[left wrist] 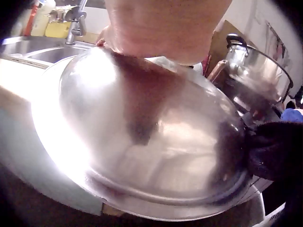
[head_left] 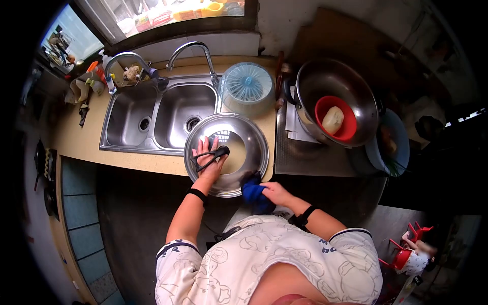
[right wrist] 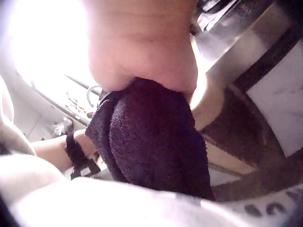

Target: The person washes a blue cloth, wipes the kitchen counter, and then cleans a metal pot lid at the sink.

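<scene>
A large domed metal lid (head_left: 254, 145) with a glass centre overhangs the counter's front edge, tilted in the left wrist view. My left hand (head_left: 208, 160) lies against the lid's top at its black handle (head_left: 206, 163), fingers spread and straight, the handle crossing over the hand. A dark blue cloth (head_left: 258, 195) is bunched in my right hand (head_left: 277, 193), which grips it close to the lid's near right rim. In the right wrist view the cloth (right wrist: 151, 137) hangs in thick folds below the hand. Part of it also shows beside the lid's edge in the left wrist view.
A double sink (head_left: 168, 114) with two taps lies behind and left of the lid. Next to it stands a blue mesh-covered basket (head_left: 247, 84). At right, a big steel pot (head_left: 351, 76) holds a red bowl (head_left: 351, 114) with a pale lump, beside a light blue basin (head_left: 401, 137).
</scene>
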Tool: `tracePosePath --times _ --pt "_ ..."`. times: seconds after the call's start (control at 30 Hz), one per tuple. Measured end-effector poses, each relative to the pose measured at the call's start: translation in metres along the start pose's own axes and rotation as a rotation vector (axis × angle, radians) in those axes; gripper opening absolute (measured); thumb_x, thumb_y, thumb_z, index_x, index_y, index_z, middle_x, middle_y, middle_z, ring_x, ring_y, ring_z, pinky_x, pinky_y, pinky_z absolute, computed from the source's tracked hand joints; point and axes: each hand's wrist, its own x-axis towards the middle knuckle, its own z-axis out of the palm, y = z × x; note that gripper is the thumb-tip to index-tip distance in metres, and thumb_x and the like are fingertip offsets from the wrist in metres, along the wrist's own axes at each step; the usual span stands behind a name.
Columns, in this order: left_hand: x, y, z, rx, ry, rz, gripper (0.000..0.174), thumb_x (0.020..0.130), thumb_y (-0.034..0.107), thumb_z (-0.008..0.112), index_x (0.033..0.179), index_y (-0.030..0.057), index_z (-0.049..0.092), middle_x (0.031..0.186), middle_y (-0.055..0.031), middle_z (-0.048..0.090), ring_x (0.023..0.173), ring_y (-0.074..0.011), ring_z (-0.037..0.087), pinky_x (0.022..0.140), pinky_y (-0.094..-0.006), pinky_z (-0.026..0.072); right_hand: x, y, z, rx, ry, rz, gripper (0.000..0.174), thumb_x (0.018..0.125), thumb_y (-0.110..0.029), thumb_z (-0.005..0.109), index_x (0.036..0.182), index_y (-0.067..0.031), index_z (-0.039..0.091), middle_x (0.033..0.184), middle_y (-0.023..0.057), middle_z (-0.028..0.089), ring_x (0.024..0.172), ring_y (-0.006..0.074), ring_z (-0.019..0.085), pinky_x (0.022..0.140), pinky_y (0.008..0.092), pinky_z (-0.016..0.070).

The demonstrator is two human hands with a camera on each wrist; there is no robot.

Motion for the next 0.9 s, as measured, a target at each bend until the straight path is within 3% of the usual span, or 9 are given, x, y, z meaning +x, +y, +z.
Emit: tracePosePath --times 0.07,0.2,0.33,0.4,0.57,0.67,0.73,0.8,0.9 --pt "-0.004 -0.001 0.003 -0.018 0.031 0.036 0.062 0.070 0.038 0.068 0.127 0.0234 0.047 0.139 -0.0164 0.030 0.128 -0.0350 0.029 0.101 -0.0588 0.0181 -0.009 -0.041 -0.013 0.285 0.016 0.090 0.022 0.087 -0.012 0.047 0.097 0.0014 0.061 0.081 0.0008 0.062 0.074 0.0073 0.055 0.069 0.0228 0.0456" --pt "-0.007 0.008 0.001 -0.033 0.108 0.083 0.059 0.073 0.037 0.066 0.127 0.0227 0.048 0.140 -0.0159 0.030 0.129 -0.0337 0.028 0.102 -0.0587 0.0146 -0.016 -0.072 -0.040 0.431 0.148 0.081 0.022 0.088 -0.011 0.048 0.102 0.0003 0.060 0.087 0.0001 0.061 0.074 0.0073 0.057 0.069 0.0213 0.0462" --pt "-0.020 0.021 -0.002 -0.005 0.209 -0.061 0.064 0.075 0.040 0.063 0.131 0.0175 0.043 0.139 -0.0173 0.031 0.129 -0.0347 0.027 0.102 -0.0584 0.0141 -0.014 -0.060 -0.060 0.391 0.233 0.029 0.023 0.087 -0.010 0.047 0.104 0.0006 0.059 0.089 0.0009 0.061 0.076 0.0079 0.057 0.071 0.0221 0.0466" --pt "-0.024 0.026 -0.002 -0.002 0.206 -0.240 0.066 0.077 0.040 0.061 0.134 0.0161 0.038 0.138 -0.0193 0.031 0.128 -0.0368 0.027 0.101 -0.0588 0.0143 -0.010 -0.057 -0.064 0.385 0.265 0.025 0.023 0.087 -0.010 0.047 0.104 0.0009 0.059 0.089 0.0013 0.061 0.076 0.0081 0.057 0.071 0.0221 0.0465" --pt "-0.028 0.030 0.027 0.023 0.245 -0.475 0.073 0.080 0.038 0.059 0.140 0.0147 0.024 0.144 -0.0220 0.015 0.134 -0.0347 0.014 0.103 -0.0569 0.0081 0.004 -0.065 -0.064 0.361 0.306 -0.057 0.024 0.087 -0.011 0.046 0.104 0.0012 0.058 0.089 0.0012 0.060 0.078 0.0080 0.055 0.073 0.0221 0.0451" --pt "-0.024 0.031 0.054 0.060 0.305 -0.553 0.074 0.081 0.037 0.058 0.140 0.0128 0.023 0.144 -0.0219 0.014 0.134 -0.0346 0.014 0.103 -0.0564 0.0073 0.025 -0.075 -0.056 0.355 0.382 -0.069 0.023 0.088 -0.011 0.046 0.103 0.0002 0.058 0.088 0.0005 0.059 0.079 0.0073 0.054 0.073 0.0220 0.0442" --pt "-0.021 0.036 0.062 0.000 0.289 -0.574 0.079 0.081 0.037 0.058 0.140 0.0040 0.017 0.145 -0.0209 0.012 0.134 -0.0339 0.014 0.104 -0.0554 0.0074 0.041 -0.079 -0.048 0.377 0.374 -0.095 0.025 0.087 -0.012 0.047 0.107 0.0000 0.057 0.088 -0.0006 0.059 0.078 0.0068 0.053 0.072 0.0217 0.0439" --pt "-0.024 0.040 0.067 0.028 0.254 -0.529 0.080 0.081 0.041 0.056 0.139 0.0006 0.018 0.145 -0.0198 0.014 0.134 -0.0314 0.015 0.104 -0.0539 0.0096 0.062 -0.071 -0.038 0.240 0.425 -0.217 0.032 0.085 -0.012 0.049 0.113 0.0013 0.054 0.099 0.0062 0.060 0.087 0.0121 0.055 0.080 0.0251 0.0436" --pt "-0.031 0.044 0.056 0.138 0.158 -0.411 0.080 0.081 0.044 0.054 0.138 -0.0004 0.020 0.144 -0.0189 0.017 0.134 -0.0289 0.017 0.105 -0.0489 0.0121 0.082 -0.069 -0.025 -0.348 0.498 -0.415 0.043 0.078 -0.009 0.052 0.120 -0.0015 0.050 0.125 0.0157 0.049 0.112 0.0288 0.047 0.097 0.0342 0.0356"
